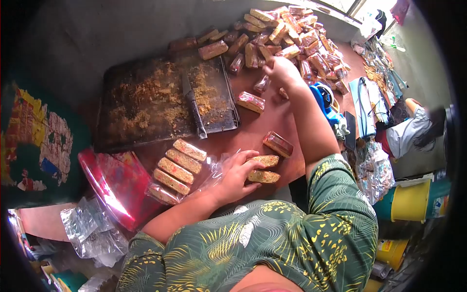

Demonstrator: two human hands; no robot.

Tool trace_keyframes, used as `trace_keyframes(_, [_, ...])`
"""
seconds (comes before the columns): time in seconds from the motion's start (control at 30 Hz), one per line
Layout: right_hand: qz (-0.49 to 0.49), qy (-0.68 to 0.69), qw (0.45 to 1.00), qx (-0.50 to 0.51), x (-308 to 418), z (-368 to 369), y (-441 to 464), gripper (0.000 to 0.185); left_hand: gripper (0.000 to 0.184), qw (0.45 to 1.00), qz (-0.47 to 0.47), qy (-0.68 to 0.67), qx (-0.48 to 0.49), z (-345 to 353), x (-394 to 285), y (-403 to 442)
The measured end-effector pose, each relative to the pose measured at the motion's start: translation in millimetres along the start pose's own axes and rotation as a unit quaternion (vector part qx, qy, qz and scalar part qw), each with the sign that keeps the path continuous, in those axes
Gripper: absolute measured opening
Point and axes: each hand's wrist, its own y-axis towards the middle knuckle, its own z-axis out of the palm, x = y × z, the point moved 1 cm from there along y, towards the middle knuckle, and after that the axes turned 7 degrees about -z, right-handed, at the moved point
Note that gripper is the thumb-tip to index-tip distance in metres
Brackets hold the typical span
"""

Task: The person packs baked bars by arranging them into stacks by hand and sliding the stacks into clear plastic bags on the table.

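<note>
My left hand (237, 174) lies low on the table, its fingers and thumb spanning the ends of two speckled snack bars (265, 161) set side by side. Clear plastic film (212, 170) is bunched beside this hand. To its left, several bars stand in a row (178, 164), the lowest partly under film. A wrapped bar (278, 144) rests just above the two held ones. My right hand (283, 73) reaches out to the front edge of a big heap of wrapped bars (309, 41). Its fingers close round one wrapped bar (265, 52), their tips partly hidden.
A dark baking tray (146, 104) covered in crumbs holds a knife (194, 109). Red plastic wrap (116, 182) and silvery wrappers (95, 233) lie at the left. Blue-and-white tape dispenser (327, 100) sits near my right forearm. Another person (411, 127) is at the far right, above a yellow bucket (411, 200).
</note>
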Motion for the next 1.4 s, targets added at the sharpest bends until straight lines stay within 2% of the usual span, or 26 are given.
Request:
trace_keyframes(0.03, [-0.049,0.001,0.990,-0.133,-8,8,6,0.036,0.051,1.000,-0.003,-0.010,0.002,1,0,0])
trace_keyframes(0.07, [-0.050,0.036,0.975,-0.214,-15,14,19,0.042,0.051,1.000,-0.004,-0.018,0.002,2,1,1])
trace_keyframes(0.13, [-0.033,0.081,0.972,-0.219,-29,22,42,0.045,0.050,1.000,-0.006,-0.023,0.008,2,1,2])
trace_keyframes(0.23, [0.001,0.079,0.988,-0.132,-30,31,59,0.044,0.052,1.000,0.003,-0.024,0.003,0,1,1])
trace_keyframes(0.37, [-0.033,-0.007,0.995,-0.097,-25,17,48,0.045,0.055,0.998,0.022,-0.048,-0.017,3,5,2])
trace_keyframes(0.47, [-0.105,0.084,0.965,-0.224,-15,-1,9,0.035,0.055,0.999,0.015,-0.045,-0.015,3,2,2])
trace_keyframes(0.57, [-0.194,0.252,0.932,-0.171,3,-18,-60,0.031,0.055,0.999,0.017,-0.029,-0.021,2,2,2])
trace_keyframes(0.6, [-0.272,0.172,0.932,-0.165,-3,-16,-79,0.032,0.055,0.999,0.019,-0.024,-0.023,2,2,2])
trace_keyframes(0.63, [-0.290,0.155,0.937,-0.121,-8,-13,-101,0.033,0.055,0.999,0.018,-0.017,-0.022,2,2,2])
trace_keyframes(0.67, [-0.283,0.119,0.949,-0.067,-3,-15,-122,0.035,0.054,1.000,0.017,-0.011,-0.020,1,2,2])
trace_keyframes(0.73, [-0.232,0.178,0.952,0.089,-8,-9,-146,0.039,0.053,1.000,0.019,0.000,-0.022,2,2,3])
trace_keyframes(0.77, [-0.255,0.073,0.962,0.068,-8,-10,-159,0.040,0.052,0.999,0.022,0.004,-0.025,4,5,3])
trace_keyframes(0.87, [-0.218,0.127,0.966,0.053,-9,-28,-154,0.042,0.050,1.000,0.017,0.012,-0.018,2,4,3])
trace_keyframes(0.93, [-0.275,0.125,0.949,-0.095,1,-27,-143,0.035,0.050,1.000,0.013,0.012,-0.011,1,3,2])
trace_keyframes(1.0, [-0.221,0.204,0.952,-0.064,18,-13,-125,0.032,0.051,1.000,0.019,0.020,-0.013,2,4,2])
trace_keyframes(1.07, [-0.241,0.183,0.952,-0.048,40,19,-110,0.041,0.051,0.999,0.017,0.029,-0.008,0,2,2])
trace_keyframes(1.13, [-0.238,0.033,0.968,-0.077,73,25,-122,0.051,0.052,0.999,0.014,0.033,-0.007,-1,1,1])
trace_keyframes(1.17, [-0.216,0.001,0.975,-0.055,71,36,-117,0.055,0.052,0.999,0.012,0.035,-0.006,-1,1,1])
trace_keyframes(1.27, [-0.154,0.187,0.970,0.013,55,27,-111,0.053,0.052,0.999,0.024,0.043,-0.022,4,7,0])
trace_keyframes(1.3, [-0.145,0.222,0.962,-0.073,61,6,-127,0.050,0.053,0.999,0.024,0.037,-0.022,4,7,-1])
trace_keyframes(1.33, [-0.120,0.196,0.959,-0.165,55,1,-138,0.048,0.053,0.999,0.024,0.030,-0.022,4,7,-1])
trace_keyframes(1.4, [-0.051,0.170,0.967,-0.184,29,-7,-148,0.043,0.052,0.999,0.024,0.028,-0.024,4,6,1])
